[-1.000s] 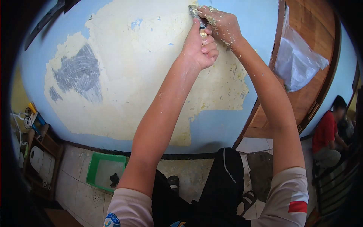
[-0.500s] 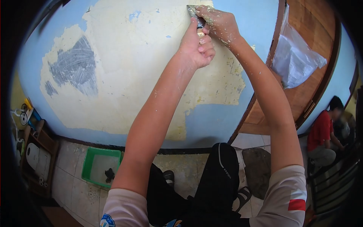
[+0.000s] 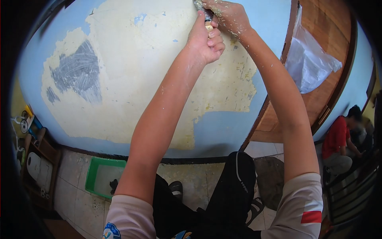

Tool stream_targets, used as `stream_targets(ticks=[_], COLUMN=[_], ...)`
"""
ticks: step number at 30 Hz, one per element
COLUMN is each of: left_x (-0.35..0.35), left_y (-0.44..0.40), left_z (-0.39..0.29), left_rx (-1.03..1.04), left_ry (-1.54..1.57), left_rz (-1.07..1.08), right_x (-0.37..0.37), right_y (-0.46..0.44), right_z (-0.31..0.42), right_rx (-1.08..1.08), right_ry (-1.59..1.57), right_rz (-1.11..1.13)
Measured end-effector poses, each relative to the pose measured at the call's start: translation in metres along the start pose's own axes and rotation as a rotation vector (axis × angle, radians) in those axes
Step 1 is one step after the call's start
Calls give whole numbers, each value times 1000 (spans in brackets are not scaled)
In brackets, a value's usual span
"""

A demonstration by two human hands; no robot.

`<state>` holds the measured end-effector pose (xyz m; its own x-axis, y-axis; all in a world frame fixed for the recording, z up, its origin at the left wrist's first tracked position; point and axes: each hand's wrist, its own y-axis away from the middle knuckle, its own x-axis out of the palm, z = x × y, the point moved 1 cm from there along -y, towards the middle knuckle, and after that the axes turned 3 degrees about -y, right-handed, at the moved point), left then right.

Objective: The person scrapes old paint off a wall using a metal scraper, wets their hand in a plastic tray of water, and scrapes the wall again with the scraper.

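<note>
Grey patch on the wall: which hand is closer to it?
The left. The left hand, closed around the scraper, is to the right of the grey patch. The right hand, at the blade end, is farther right and higher up.

The brand name "adidas" [image 3: 244, 187] is printed in small, light, lowercase letters on the right leg of the black trousers [image 3: 229, 199], beside a light curved stripe [image 3: 238, 167] at the knee. A two-part marking, white over red [image 3: 311, 217], is applied to the right sleeve [image 3: 294, 195]; no lettering can be read on it. A blue, curved emblem [image 3: 111, 231] is fitted to the left sleeve [image 3: 131, 213]; light characters are carried along its band, but the full wording cannot be read. A further emblem [image 3: 183, 235] is located on the shirt front, cut off by the lower picture edge, its content illegible.
</note>
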<state>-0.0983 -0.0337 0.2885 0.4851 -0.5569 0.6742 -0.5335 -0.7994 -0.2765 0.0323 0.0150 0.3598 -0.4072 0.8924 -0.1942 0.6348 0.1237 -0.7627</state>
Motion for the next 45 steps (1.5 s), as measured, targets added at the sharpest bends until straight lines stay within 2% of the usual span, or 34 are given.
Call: stream_targets(ticks=[1, 3, 4, 5, 6, 10, 11, 12, 13, 14, 16, 17, 18, 19, 20, 21, 22, 23, 24, 25, 27, 28, 29, 31, 32, 34, 35, 36, 37, 38, 40, 42, 43, 45], left_x=[2, 0, -9, -19, -35, -130, -151, -175, -197, -210, -231, -244, -255, -256, -248, -236, -227, -226, -227, -228, -240, -245, -240, -221, -216, -209, -200, -187, -178, -172, -166, -164, -164, -165], left_y=[4, 21, 40, 63, 86, 164, 180, 194, 201, 205, 208, 205, 197, 192, 188, 179, 172, 164, 155, 149, 148, 147, 146, 145, 145, 139, 137, 136, 135, 134, 126, 122, 119, 116], left_z=[0, 1, 8, 16, 23, 50, 56, 62, 65, 68, 78, 88, 99, 107, 113, 117, 120, 121, 120, 121, 125, 129, 131, 127, 127, 124, 121, 117, 116, 117, 114, 115, 116, 117], left_rx=[31, 74, 47, 19, -67, -430, -518, -607, -692, -688, -932, -940, -715, -454, -459, -306, -144, -146, -205, -265, -380, -477, -490, -531, -549, -693, -702, -579, -461, -475, -342, -300, -247, -266], left_ry=[-9, -27, -96, -164, -216, -422, -457, -553, -648, -650, -1220, -1215, -1565, -1888, -1897, -2074, -2240, -2248, -2058, -1862, -1774, -1692, -1688, -1532, -1525, -1174, -1171, -1041, -904, -891, -750, -761, -776, -761], left_rz=[11, 17, -24, -69, -102, -270, -358, -337, -313, -336, -24, -42, 165, 382, 358, 299, 241, 228, 202, 185, 185, 177, 222, 65, 103, -19, 7, -38, -88, -80, -164, -163, -160, -188], right_x=[-6, -28, -18, -16, -20, -38, -40, -34, -30, -32, -33, -27, -23, -27, -32, -31, -31, -36, -37, -37, -48, -52, -49, -53, -56, -58, -60, -62, -62, -62, -55, -49, -46, -38], right_y=[2, 5, 22, 35, 51, 146, 174, 212, 244, 267, 330, 366, 389, 389, 382, 377, 388, 395, 403, 413, 414, 422, 433, 431, 420, 403, 382, 358, 339, 323, 292, 263, 252, 237], right_z=[3, 27, 31, 44, 63, 154, 176, 197, 215, 232, 254, 270, 283, 288, 287, 283, 284, 284, 288, 290, 286, 288, 290, 289, 287, 282, 276, 267, 259, 253, 246, 241, 240, 240], right_rx=[0, 405, 118, 35, -105, -211, -186, -125, -43, 121, 218, 77, -80, -101, 116, 319, 299, 371, 453, 465, 326, 372, 337, 340, 361, 429, 545, 652, 806, 948, 1214, 1360, 1364, 1420], right_ry=[-6, -376, -280, -222, -207, -281, -359, -466, -593, -694, -982, -1015, -1033, -1042, -1112, -1164, -1162, -1188, -1217, -1230, -1129, -1141, -1166, -1207, -1217, -1345, -1362, -1370, -1431, -1478, -1459, -1512, -1508, -1458], right_rz=[2, 348, 181, 175, 75, 422, 495, 584, 845, 1283, 1761, 1981, 2192, 2182, 1992, 1785, 1777, 1668, 1557, 1553, 1871, 1876, 1893, 1895, 1892, 1675, 1543, 1409, 1184, 954, 679, 384, 395, 219])
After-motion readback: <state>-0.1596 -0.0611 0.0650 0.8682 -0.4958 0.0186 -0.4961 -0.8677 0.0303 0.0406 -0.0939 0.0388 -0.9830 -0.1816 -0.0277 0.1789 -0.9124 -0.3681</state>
